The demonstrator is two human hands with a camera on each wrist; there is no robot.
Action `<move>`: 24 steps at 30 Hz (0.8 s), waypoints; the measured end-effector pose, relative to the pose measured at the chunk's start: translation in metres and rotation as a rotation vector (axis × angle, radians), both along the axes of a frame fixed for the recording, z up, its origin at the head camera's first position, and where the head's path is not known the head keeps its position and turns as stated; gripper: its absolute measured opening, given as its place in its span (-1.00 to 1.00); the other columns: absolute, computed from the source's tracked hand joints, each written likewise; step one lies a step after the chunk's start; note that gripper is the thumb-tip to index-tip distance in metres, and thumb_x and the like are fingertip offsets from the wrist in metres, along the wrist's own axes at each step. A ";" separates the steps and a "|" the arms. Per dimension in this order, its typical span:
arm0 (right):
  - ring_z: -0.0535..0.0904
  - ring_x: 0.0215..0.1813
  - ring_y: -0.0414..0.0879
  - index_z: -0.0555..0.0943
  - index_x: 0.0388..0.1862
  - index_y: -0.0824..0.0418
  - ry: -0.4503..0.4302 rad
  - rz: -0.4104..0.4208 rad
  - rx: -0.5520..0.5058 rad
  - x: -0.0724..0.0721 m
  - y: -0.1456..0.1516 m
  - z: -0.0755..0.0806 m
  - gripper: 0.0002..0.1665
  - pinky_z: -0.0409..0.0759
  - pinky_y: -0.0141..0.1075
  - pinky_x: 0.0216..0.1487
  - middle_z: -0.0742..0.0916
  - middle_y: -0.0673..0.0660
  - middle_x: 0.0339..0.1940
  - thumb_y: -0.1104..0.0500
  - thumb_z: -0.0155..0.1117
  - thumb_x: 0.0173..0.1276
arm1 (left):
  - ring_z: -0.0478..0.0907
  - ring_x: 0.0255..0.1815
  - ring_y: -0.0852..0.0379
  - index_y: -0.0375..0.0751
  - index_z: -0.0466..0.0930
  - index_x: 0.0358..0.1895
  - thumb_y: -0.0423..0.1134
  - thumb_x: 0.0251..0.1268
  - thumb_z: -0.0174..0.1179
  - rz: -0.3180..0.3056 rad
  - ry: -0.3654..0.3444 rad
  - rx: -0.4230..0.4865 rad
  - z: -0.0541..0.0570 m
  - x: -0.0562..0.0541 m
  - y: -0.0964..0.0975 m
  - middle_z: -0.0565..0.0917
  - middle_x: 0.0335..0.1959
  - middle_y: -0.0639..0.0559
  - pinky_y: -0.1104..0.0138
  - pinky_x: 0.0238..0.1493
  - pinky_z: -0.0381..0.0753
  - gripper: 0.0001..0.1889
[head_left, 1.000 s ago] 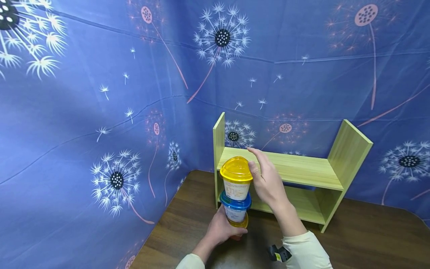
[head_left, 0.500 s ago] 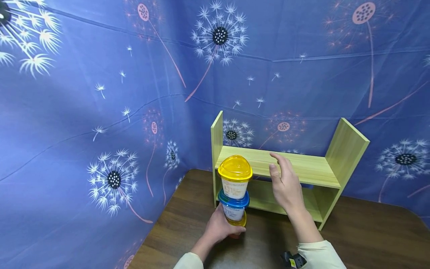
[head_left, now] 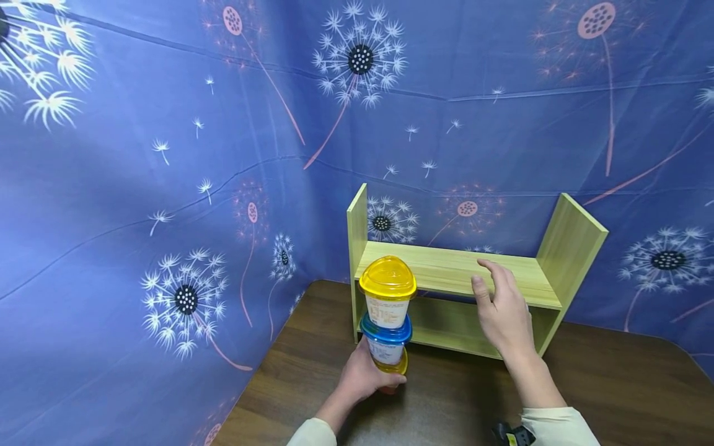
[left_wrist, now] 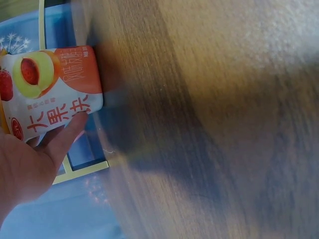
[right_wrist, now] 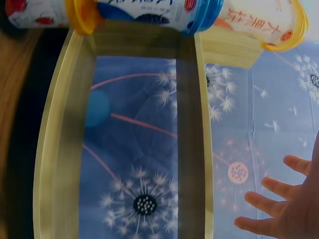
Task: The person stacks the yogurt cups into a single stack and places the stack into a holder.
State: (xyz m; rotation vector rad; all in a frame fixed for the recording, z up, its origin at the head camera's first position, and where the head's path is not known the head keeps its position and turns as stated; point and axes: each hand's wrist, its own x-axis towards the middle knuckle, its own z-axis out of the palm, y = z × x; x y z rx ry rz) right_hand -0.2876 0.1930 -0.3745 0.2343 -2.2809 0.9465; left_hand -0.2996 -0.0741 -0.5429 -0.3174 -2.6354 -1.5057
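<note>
Three yogurt cups with printed Chinese text stand stacked in front of the small shelf in the head view. The top cup (head_left: 387, 313) has a yellow lid, and the middle cup (head_left: 385, 353) a blue one. My left hand (head_left: 357, 373) grips the bottom cup (left_wrist: 55, 89), which has a yellow lid and shows a peach and strawberry in the left wrist view. Whether its base touches the table, I cannot tell. My right hand (head_left: 506, 316) holds nothing; its fingers are spread in the air before the shelf, right of the stack and apart from it.
A light wooden two-tier shelf (head_left: 452, 267) stands on the brown wooden table (head_left: 446, 402), just behind the cups. Blue cloth (head_left: 279, 111) with a dandelion print hangs behind and to the left.
My right hand has moved away from beside the top cup, going right and slightly down. The left hand and the stack stay in place; the head view has shifted slightly.
</note>
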 end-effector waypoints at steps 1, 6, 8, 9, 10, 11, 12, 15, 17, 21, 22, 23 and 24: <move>0.47 0.23 0.47 0.38 0.49 0.08 -0.004 -0.009 0.003 0.000 0.003 0.000 -0.42 0.42 0.41 -0.13 0.44 0.30 0.44 -0.14 -0.11 0.64 | 0.55 0.11 0.11 0.04 0.26 0.36 0.09 -0.24 0.68 0.001 0.002 0.000 0.000 0.000 0.000 0.55 0.14 0.15 0.02 0.21 0.53 0.02; 0.41 0.30 0.46 0.38 0.49 0.10 -0.006 -0.054 -0.001 0.000 0.020 -0.004 -0.41 0.39 0.43 -0.08 0.44 0.33 0.44 -0.13 -0.08 0.63 | 0.56 0.10 0.12 0.04 0.27 0.35 0.09 -0.27 0.69 0.003 -0.002 0.015 -0.001 0.000 0.002 0.56 0.13 0.16 0.03 0.21 0.53 0.03; 0.40 0.31 0.46 0.37 0.49 0.11 -0.004 -0.069 -0.003 0.001 0.028 -0.005 -0.40 0.38 0.43 -0.07 0.44 0.34 0.44 -0.13 -0.07 0.62 | 0.56 0.09 0.12 0.04 0.27 0.34 0.10 -0.28 0.69 0.008 -0.005 0.020 -0.001 0.000 0.003 0.57 0.12 0.15 0.02 0.20 0.53 0.03; 0.39 0.32 0.45 0.37 0.49 0.11 -0.006 -0.077 -0.004 0.001 0.031 -0.006 -0.40 0.38 0.43 -0.06 0.44 0.34 0.44 -0.13 -0.06 0.62 | 0.56 0.09 0.12 0.04 0.28 0.33 0.09 -0.28 0.70 0.011 -0.007 0.024 -0.001 0.001 0.003 0.57 0.11 0.15 0.02 0.20 0.53 0.02; 0.38 0.33 0.45 0.37 0.50 0.10 -0.010 -0.088 -0.004 0.002 0.035 -0.007 -0.40 0.37 0.44 -0.07 0.44 0.34 0.44 -0.13 -0.06 0.62 | 0.56 0.08 0.12 0.04 0.28 0.33 0.09 -0.28 0.70 0.015 -0.007 0.024 -0.001 0.001 0.003 0.57 0.11 0.15 0.01 0.19 0.54 0.02; 0.38 0.32 0.45 0.36 0.50 0.10 -0.016 -0.100 -0.002 0.003 0.039 -0.008 -0.39 0.37 0.44 -0.09 0.43 0.34 0.44 -0.14 -0.06 0.62 | 0.56 0.08 0.12 0.04 0.28 0.32 0.10 -0.29 0.70 0.019 -0.007 0.021 -0.002 0.001 0.003 0.57 0.10 0.15 0.01 0.18 0.54 0.02; 0.39 0.31 0.46 0.36 0.50 0.09 -0.019 -0.114 -0.003 0.004 0.042 -0.009 -0.39 0.37 0.45 -0.12 0.43 0.34 0.44 -0.14 -0.06 0.61 | 0.56 0.08 0.12 0.04 0.28 0.32 0.10 -0.29 0.70 0.020 -0.009 0.020 -0.002 0.001 0.003 0.57 0.10 0.16 0.01 0.19 0.54 0.02; 0.39 0.30 0.46 0.38 0.49 0.08 -0.012 -0.157 -0.016 0.008 0.053 -0.013 -0.40 0.35 0.47 -0.14 0.44 0.33 0.44 -0.13 -0.04 0.60 | 0.56 0.07 0.12 0.03 0.29 0.32 0.09 -0.28 0.70 0.018 -0.004 0.016 -0.002 0.001 0.003 0.57 0.10 0.15 0.01 0.19 0.54 0.01; 0.40 0.30 0.44 0.42 0.46 0.09 0.009 -0.186 -0.035 0.010 0.059 -0.016 -0.41 0.35 0.46 -0.13 0.46 0.32 0.42 -0.13 -0.01 0.58 | 0.56 0.07 0.12 0.02 0.29 0.32 0.10 -0.29 0.70 0.021 0.000 0.009 -0.003 0.001 0.003 0.57 0.10 0.15 0.01 0.18 0.54 0.02; 0.44 0.26 0.36 0.50 0.38 0.13 0.061 -0.241 -0.086 0.012 0.070 -0.019 -0.42 0.34 0.43 -0.09 0.50 0.31 0.36 -0.13 0.05 0.52 | 0.56 0.06 0.11 0.00 0.29 0.31 0.11 -0.30 0.70 0.033 -0.001 0.003 -0.003 0.001 0.003 0.58 0.09 0.13 0.01 0.18 0.54 0.02; 0.45 0.24 0.34 0.51 0.36 0.15 0.071 -0.254 -0.096 0.012 0.073 -0.019 -0.41 0.34 0.42 -0.10 0.52 0.31 0.34 -0.13 0.07 0.51 | 0.56 0.06 0.11 0.00 0.30 0.31 0.11 -0.31 0.70 0.035 -0.003 0.003 -0.004 0.001 0.003 0.58 0.09 0.13 0.00 0.17 0.54 0.02; 0.46 0.21 0.33 0.52 0.34 0.15 0.080 -0.269 -0.105 0.013 0.076 -0.020 -0.41 0.34 0.41 -0.11 0.53 0.32 0.31 -0.14 0.09 0.49 | 0.56 0.07 0.10 0.00 0.30 0.31 0.11 -0.30 0.70 0.034 -0.004 0.004 -0.003 0.001 0.004 0.58 0.09 0.13 0.00 0.18 0.54 0.02; 0.47 0.18 0.31 0.53 0.33 0.16 0.085 -0.283 -0.109 0.013 0.079 -0.020 -0.41 0.34 0.39 -0.13 0.53 0.32 0.27 -0.14 0.10 0.48 | 0.56 0.07 0.10 0.00 0.30 0.31 0.11 -0.29 0.70 0.031 -0.006 0.006 -0.003 0.000 0.004 0.58 0.09 0.13 -0.01 0.18 0.54 0.01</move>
